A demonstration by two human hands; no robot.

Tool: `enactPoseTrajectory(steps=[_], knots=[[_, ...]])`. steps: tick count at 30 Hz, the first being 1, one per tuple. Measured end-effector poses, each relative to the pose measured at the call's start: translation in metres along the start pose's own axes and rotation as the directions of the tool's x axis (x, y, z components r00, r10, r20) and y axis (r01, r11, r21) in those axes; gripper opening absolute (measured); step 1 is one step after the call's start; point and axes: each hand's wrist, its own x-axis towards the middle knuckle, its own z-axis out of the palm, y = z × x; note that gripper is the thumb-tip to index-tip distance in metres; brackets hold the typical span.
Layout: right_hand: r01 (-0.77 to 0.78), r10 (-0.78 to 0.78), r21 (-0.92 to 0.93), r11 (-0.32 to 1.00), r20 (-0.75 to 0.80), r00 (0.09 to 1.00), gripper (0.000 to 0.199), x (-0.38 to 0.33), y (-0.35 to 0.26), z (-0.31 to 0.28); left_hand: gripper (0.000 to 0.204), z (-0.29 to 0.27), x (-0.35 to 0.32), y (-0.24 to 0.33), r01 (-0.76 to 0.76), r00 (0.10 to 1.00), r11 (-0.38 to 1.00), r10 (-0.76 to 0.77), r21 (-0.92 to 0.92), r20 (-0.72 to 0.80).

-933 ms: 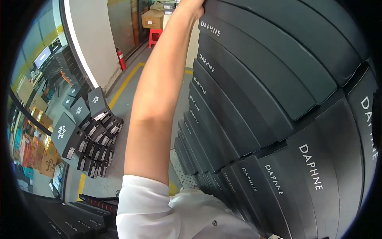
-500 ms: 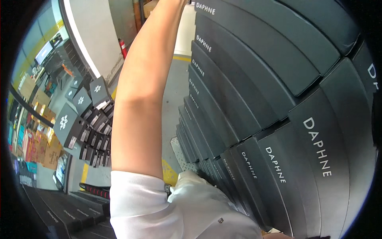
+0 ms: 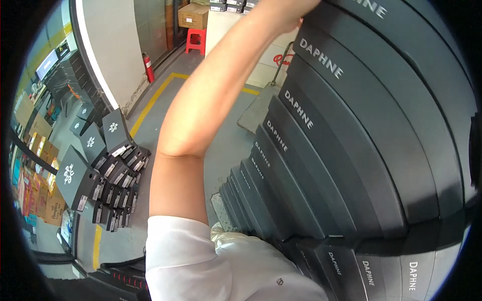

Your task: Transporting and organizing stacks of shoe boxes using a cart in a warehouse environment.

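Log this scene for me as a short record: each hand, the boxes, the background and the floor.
Left hand: raised at the tall stack's upper edge; fingers hidden, grip unclear
Right hand: not in view
Tall stack: black boxes, at right
Smaller stack: dark boxes, at left
Background: red stool, fire extinguisher, cardboard box
Floor: grey, yellow line

Pic bright overall, mostly sharp; fisheye bows edges of box stack (image 3: 346, 130), w/ black vignette at rim. Forearm (image 3: 216, 95) brightly lit, upper arm (image 3: 178, 185) dimmer; sleeve (image 3: 175, 243) near-white. Lower-right box fronts (image 3: 389, 276) washed pale, dark shadow band above.
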Motion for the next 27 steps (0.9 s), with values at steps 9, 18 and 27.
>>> enactPoseTrajectory(steps=[9,18,27], knots=[[-0.084,0.081,-0.041,0.996,-0.071,0.994,0.048,-0.038,-0.012,0.022,0.071,-0.026,-0.008,-0.024,-0.182,0.981,0.977,0.188,-0.112,0.046],[-0.166,0.163,-0.087,0.982,-0.039,0.986,0.056,-0.055,-0.014,0.042,0.069,-0.017,0.012,-0.061,-0.372,0.928,0.896,0.353,-0.242,-0.121],[-0.281,0.26,-0.177,0.943,-0.132,0.957,0.065,-0.089,-0.012,0.028,0.09,-0.018,0.015,-0.083,-0.218,0.969,0.88,0.246,-0.421,0.013]])
